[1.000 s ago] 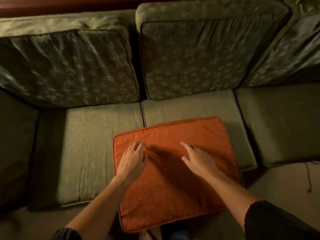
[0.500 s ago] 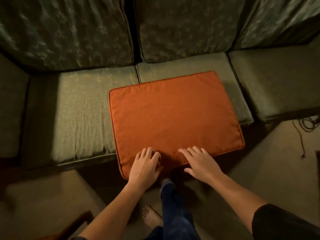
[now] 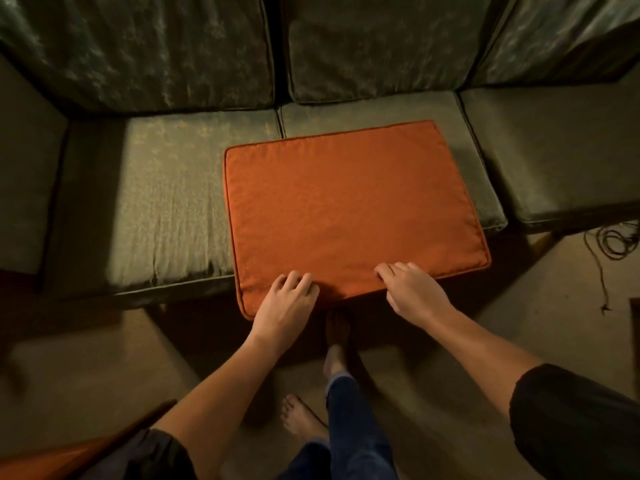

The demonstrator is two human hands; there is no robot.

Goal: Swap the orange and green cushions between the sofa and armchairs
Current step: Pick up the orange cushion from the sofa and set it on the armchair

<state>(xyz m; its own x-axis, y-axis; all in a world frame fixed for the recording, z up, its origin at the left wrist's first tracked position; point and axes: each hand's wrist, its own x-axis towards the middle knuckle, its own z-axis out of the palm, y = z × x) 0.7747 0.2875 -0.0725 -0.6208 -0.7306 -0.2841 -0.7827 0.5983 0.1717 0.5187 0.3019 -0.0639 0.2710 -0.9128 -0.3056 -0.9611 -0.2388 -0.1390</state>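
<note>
An orange cushion (image 3: pixel 353 209) lies flat on the middle seat of the green sofa (image 3: pixel 166 209), its near edge hanging over the sofa's front. My left hand (image 3: pixel 284 303) and my right hand (image 3: pixel 412 292) both sit on that near edge with fingers curled onto the fabric; the thumbs are hidden underneath. Three patterned green back cushions lean against the sofa back: the left cushion (image 3: pixel 138 50), the middle cushion (image 3: pixel 377 46) and the right cushion (image 3: pixel 554 36).
A green seat cushion (image 3: pixel 561 150) lies to the right of the orange one. A dark cable (image 3: pixel 613 240) is coiled on the floor at the right. A wooden edge (image 3: pixel 69 455) shows at the bottom left. My bare feet (image 3: pixel 301 417) stand on the carpet by the sofa.
My hands slid from the cushion's middle to its near edge and their fingers curled. The view tilted down and back, so the floor and my feet show.
</note>
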